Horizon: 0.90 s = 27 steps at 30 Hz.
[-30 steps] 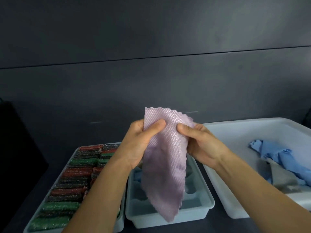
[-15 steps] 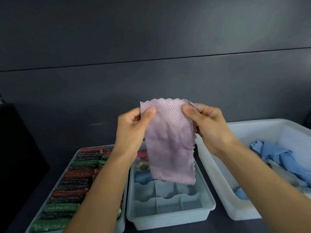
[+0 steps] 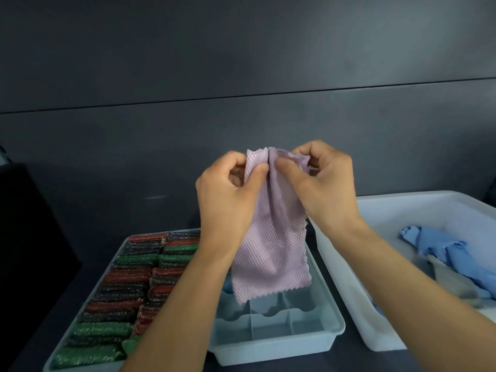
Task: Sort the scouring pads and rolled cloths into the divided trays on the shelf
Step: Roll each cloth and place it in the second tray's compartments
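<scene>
L hand [image 3: 228,194] & R hand [image 3: 322,189] each pinch a top corner of the lilac cloth [image 3: 271,251], corners touching, cloth hanging over the divided tray [image 3: 281,347] at 6 o'clock; prob best to line up edges, keep even tension, then roll tight to fit a cell.

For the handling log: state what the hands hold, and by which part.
The left hand and the right hand both pinch the cloth at its top edge, side by side. The rest hangs free over the tray.
</scene>
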Each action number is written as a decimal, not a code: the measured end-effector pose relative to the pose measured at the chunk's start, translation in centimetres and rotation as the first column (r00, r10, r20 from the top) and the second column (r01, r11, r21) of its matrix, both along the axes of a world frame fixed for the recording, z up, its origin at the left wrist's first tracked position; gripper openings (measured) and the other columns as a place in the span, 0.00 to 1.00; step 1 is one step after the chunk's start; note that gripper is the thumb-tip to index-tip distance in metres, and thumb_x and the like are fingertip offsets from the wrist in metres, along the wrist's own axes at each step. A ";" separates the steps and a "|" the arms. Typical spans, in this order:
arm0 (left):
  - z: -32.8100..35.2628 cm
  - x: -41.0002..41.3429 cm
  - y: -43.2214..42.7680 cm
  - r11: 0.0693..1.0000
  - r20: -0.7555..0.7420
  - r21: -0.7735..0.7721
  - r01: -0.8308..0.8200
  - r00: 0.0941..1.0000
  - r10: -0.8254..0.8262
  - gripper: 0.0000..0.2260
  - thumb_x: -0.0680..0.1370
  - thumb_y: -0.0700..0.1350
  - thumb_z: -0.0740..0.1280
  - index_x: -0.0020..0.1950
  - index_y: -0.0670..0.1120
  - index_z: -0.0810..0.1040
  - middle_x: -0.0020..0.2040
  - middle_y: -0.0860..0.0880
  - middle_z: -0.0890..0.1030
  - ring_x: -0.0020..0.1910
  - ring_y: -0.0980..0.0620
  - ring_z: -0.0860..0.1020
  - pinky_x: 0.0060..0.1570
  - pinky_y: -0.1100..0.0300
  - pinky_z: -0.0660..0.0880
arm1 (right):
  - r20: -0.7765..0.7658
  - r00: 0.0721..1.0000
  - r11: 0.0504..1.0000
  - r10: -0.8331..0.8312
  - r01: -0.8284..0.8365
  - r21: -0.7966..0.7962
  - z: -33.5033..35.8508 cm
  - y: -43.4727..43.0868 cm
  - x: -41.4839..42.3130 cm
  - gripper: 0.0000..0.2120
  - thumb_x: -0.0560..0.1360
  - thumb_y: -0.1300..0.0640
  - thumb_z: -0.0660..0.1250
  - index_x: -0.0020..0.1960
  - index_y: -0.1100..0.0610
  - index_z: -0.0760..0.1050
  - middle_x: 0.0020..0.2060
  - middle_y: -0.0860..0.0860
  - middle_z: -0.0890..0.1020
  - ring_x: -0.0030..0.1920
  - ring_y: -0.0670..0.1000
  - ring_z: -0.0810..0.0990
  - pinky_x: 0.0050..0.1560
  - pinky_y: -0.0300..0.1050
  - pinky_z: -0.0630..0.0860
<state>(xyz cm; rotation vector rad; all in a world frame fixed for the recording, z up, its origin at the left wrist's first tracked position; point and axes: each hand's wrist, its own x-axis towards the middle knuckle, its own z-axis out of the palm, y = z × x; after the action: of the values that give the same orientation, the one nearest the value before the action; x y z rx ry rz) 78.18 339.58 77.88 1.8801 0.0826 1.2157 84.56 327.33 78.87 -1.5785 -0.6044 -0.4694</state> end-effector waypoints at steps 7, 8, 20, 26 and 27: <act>0.1 -0.3 1.7 1.000 -0.048 -0.019 0.012 0.999 -0.013 0.07 0.74 0.48 0.74 0.40 0.45 0.81 0.34 0.46 0.81 0.34 0.43 0.78 0.36 0.49 0.76 | -0.126 0.989 0.995 0.077 -0.084 -0.058 0.1 -1.1 1.5 0.09 0.74 0.57 0.72 0.37 0.54 0.75 0.26 0.42 0.75 0.27 0.40 0.71 0.30 0.33 0.69; 0.0 -0.3 1.6 1.000 -0.047 -0.013 0.022 0.999 -0.023 0.07 0.74 0.47 0.74 0.40 0.44 0.81 0.34 0.46 0.81 0.34 0.43 0.77 0.35 0.49 0.76 | -0.166 0.975 0.988 0.147 -0.152 -0.019 0.0 -1.0 1.3 0.07 0.73 0.55 0.72 0.39 0.54 0.76 0.27 0.41 0.77 0.29 0.39 0.73 0.33 0.34 0.71; 0.6 -0.8 2.9 0.970 -0.123 -0.012 0.244 0.962 -0.243 0.03 0.75 0.43 0.72 0.45 0.44 0.82 0.40 0.43 0.82 0.38 0.45 0.79 0.43 0.46 0.77 | -0.397 0.866 0.940 0.306 -0.339 -0.016 -1.0 -2.1 2.4 0.12 0.70 0.61 0.74 0.45 0.70 0.77 0.37 0.54 0.77 0.41 0.50 0.73 0.46 0.46 0.68; 0.0 -0.3 2.9 0.968 -0.124 -0.174 0.183 0.971 -0.206 0.03 0.75 0.44 0.72 0.45 0.45 0.82 0.42 0.42 0.83 0.43 0.38 0.80 0.42 0.48 0.79 | -0.428 0.832 0.935 0.353 -0.300 0.187 -1.3 -2.4 2.2 0.09 0.70 0.63 0.74 0.39 0.64 0.75 0.36 0.56 0.77 0.36 0.51 0.75 0.36 0.45 0.72; -0.1 -0.1 2.6 0.972 -0.112 -0.170 0.160 0.977 -0.180 0.04 0.75 0.45 0.72 0.44 0.45 0.81 0.41 0.42 0.83 0.42 0.37 0.79 0.40 0.46 0.78 | -0.400 0.868 0.955 0.293 -0.243 0.173 -1.3 -2.0 1.9 0.11 0.71 0.64 0.73 0.35 0.59 0.72 0.31 0.54 0.75 0.31 0.50 0.71 0.30 0.42 0.70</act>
<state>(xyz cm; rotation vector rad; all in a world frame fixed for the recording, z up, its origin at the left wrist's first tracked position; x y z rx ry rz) 78.03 342.14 77.75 1.7829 0.0828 0.9453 86.50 325.30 77.54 -1.3974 -0.4420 0.0532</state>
